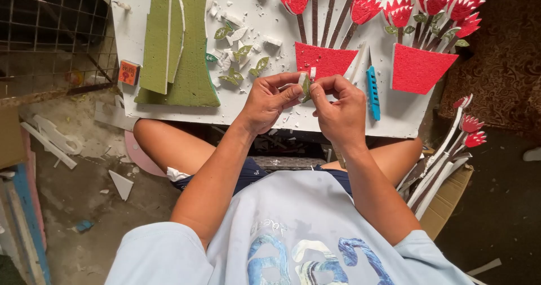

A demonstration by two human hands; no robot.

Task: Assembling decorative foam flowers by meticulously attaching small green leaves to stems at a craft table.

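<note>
Left hand (pixel 269 100) and right hand (pixel 338 105) both pinch a small green foam leaf (pixel 305 86) above the white board's (pixel 248 113) near edge. Likely light, crushable; grip by edges.

A small foam leaf piece (pixel 305 86), green on one face with a white edge, stands roughly upright, pinched between the fingertips of the left hand (pixel 269 100) and the right hand (pixel 338 105). It hangs just above the near edge of the white bench (pixel 253 113), below the red foam pot (pixel 325 60).
</note>
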